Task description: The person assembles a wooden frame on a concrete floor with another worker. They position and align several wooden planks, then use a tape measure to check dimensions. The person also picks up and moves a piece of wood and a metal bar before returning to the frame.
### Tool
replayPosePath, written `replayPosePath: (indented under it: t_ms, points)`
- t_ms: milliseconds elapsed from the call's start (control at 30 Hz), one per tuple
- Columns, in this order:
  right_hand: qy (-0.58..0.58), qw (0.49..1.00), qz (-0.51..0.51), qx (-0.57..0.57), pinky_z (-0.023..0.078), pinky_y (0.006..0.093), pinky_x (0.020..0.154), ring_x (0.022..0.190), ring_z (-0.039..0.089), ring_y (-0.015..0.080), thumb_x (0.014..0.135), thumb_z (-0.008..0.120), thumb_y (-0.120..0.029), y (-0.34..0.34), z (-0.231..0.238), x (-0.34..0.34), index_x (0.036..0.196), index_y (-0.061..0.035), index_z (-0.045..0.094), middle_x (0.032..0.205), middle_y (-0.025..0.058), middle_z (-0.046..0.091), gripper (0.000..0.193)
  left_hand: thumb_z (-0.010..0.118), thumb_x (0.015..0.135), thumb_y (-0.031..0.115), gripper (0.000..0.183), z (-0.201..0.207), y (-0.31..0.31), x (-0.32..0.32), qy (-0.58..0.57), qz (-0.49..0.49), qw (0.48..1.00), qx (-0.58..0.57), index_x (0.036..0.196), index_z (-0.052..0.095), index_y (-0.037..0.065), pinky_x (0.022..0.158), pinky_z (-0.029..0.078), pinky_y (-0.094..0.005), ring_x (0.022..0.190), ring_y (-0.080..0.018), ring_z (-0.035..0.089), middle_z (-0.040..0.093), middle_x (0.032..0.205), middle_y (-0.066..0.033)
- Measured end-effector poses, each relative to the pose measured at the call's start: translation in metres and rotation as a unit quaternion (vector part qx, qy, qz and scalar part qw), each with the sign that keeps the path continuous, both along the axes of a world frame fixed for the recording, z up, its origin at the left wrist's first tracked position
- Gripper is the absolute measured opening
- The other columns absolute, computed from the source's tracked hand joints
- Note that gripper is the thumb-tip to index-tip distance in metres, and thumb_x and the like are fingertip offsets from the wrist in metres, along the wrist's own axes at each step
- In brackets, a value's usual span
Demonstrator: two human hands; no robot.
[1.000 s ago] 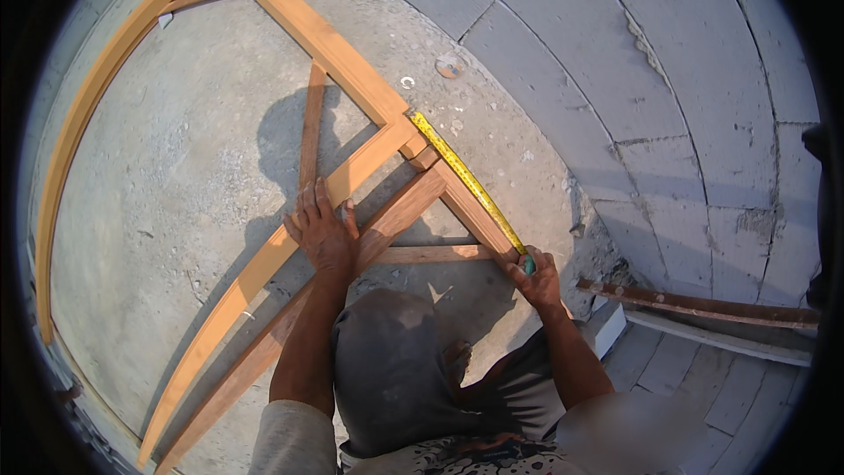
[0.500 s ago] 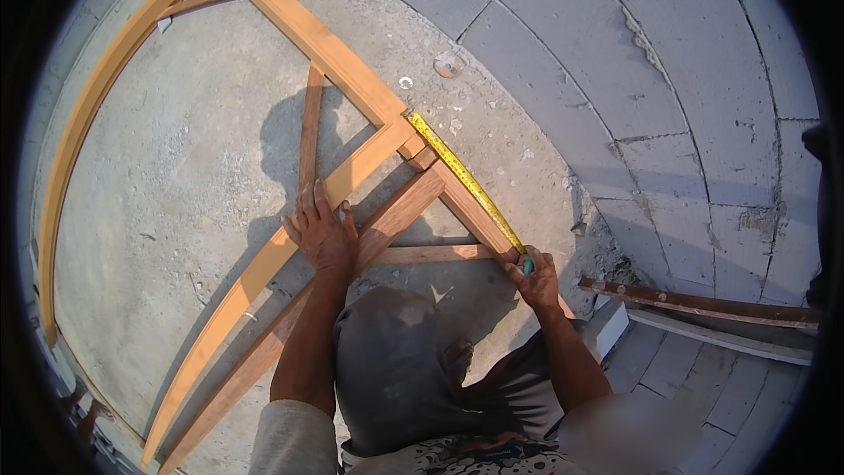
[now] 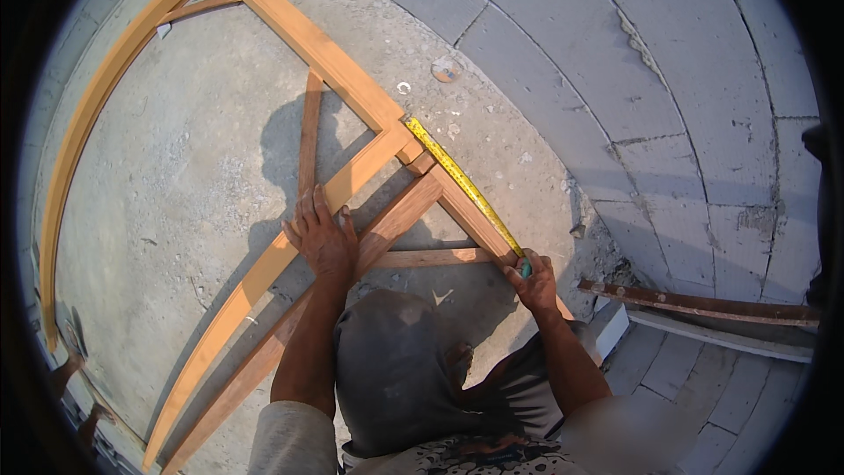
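Observation:
My left hand [image 3: 322, 236] lies with fingers spread on a light orange-brown wooden frame [image 3: 220, 325], its wrist by a darker wooden frame [image 3: 387, 230] alongside. At the right, my right hand [image 3: 534, 281] is closed round a tape measure; a small teal part [image 3: 527, 267] shows between the fingers. Its yellow blade [image 3: 457, 178] is drawn out along the edge of the darker frame, and the far end rests at the corner of the lighter one. A small wooden block [image 3: 422, 163] sits between the two frames. Most of the tape's case is hidden by my hand.
Under the frames is a rough concrete floor [image 3: 176, 167]. A grey block wall [image 3: 563, 62] curves round the right. Thin wooden braces [image 3: 310, 127] cross the frame corners. A brown strip [image 3: 694, 301] lies at the right. Part of another person [image 3: 66, 369] shows at the lower left.
Both my hands and the tape stay nearly in place. The other person's limb at the lower left edge has come further into view.

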State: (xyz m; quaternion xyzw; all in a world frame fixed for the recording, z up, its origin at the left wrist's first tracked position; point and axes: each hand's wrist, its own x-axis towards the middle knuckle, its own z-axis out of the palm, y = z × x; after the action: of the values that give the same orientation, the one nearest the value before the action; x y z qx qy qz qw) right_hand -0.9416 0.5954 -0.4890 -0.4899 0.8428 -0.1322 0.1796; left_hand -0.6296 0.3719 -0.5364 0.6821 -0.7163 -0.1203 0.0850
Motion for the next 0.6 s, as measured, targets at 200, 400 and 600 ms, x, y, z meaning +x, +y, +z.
replayPosePath:
  t_ms: [200, 400, 600]
  points:
    - [0.016, 1.0, -0.001, 0.0, 0.047, 0.0403, 0.083, 0.087, 0.055, 0.0304, 0.076, 0.079, -0.025, -0.0001, 0.0005, 0.0019, 0.111, -0.0026, 0.06, 0.091, 0.0113, 0.064, 0.046, 0.052, 0.096, 0.037, 0.059, 0.0015, -0.0006, -0.0005, 0.005, 0.001, 1.0, 0.008, 0.147, 0.034, 0.013, 0.116, 0.009, -0.0566, 0.139, -0.0295, 0.032, 0.038, 0.147, -0.0114]
    - [0.018, 1.0, 0.006, 0.006, 0.047, 0.0418, 0.083, 0.088, 0.056, 0.0316, 0.076, 0.077, -0.026, -0.0005, 0.0011, 0.0005, 0.112, -0.0025, 0.06, 0.091, 0.0117, 0.065, 0.046, 0.052, 0.095, 0.037, 0.059, 0.002, -0.0013, -0.0009, 0.009, 0.001, 1.0, 0.002, 0.146, 0.034, 0.012, 0.116, 0.009, -0.0563, 0.139, -0.03, 0.033, 0.039, 0.147, -0.012]
    - [0.021, 1.0, -0.006, 0.011, 0.047, 0.0427, 0.085, 0.089, 0.056, 0.0324, 0.076, 0.078, -0.026, 0.0001, -0.0002, 0.0014, 0.113, -0.0022, 0.059, 0.093, 0.0137, 0.065, 0.048, 0.051, 0.096, 0.037, 0.059, 0.0016, -0.0006, -0.001, 0.007, 0.002, 1.0, -0.004, 0.146, 0.035, 0.011, 0.116, 0.009, -0.0566, 0.139, -0.0302, 0.033, 0.038, 0.147, -0.0121]
